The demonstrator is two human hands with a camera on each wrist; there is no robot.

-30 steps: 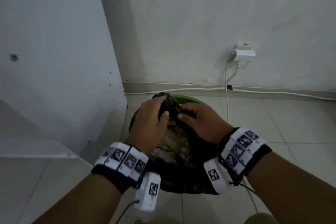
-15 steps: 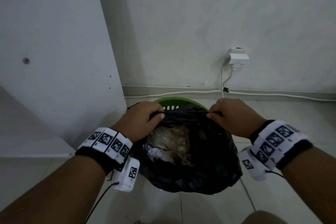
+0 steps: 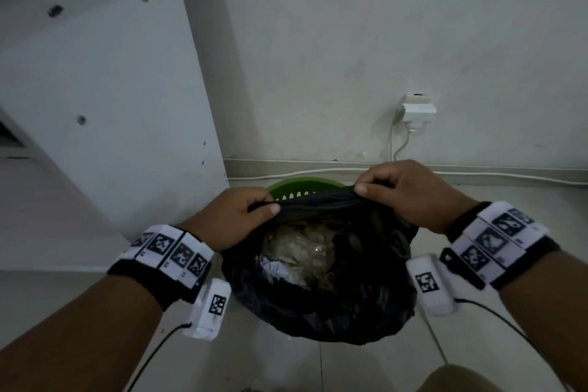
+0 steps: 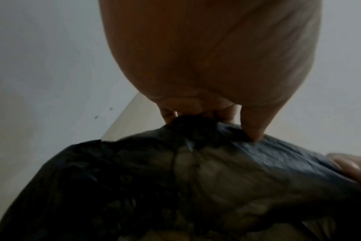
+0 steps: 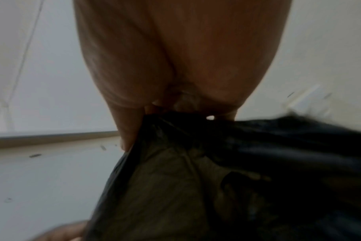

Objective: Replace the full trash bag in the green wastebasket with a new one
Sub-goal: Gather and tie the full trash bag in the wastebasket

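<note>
A full black trash bag (image 3: 321,305) hangs over the green wastebasket (image 3: 302,186), whose far rim shows behind it. Crumpled wrappers and paper fill the bag's mouth. My left hand (image 3: 237,218) grips the bag's far edge at the left, thumb on the plastic. My right hand (image 3: 404,192) grips the same edge at the right, held slightly higher. The edge is stretched taut between them. In the left wrist view the left hand (image 4: 212,117) pinches bunched black bag plastic (image 4: 196,179). The right wrist view shows the right hand (image 5: 171,112) clamped on the bag (image 5: 216,179).
A white cabinet panel (image 3: 105,105) stands close on the left. The wall behind carries a socket with a white adapter (image 3: 416,110), and a white cable (image 3: 477,175) runs along the baseboard. Tiled floor (image 3: 509,360) lies to the right and front.
A second ago both hands were bunched together at the bag's middle. They have since moved apart and upward, drawing the bag's edge out taut and lifting the bag.
</note>
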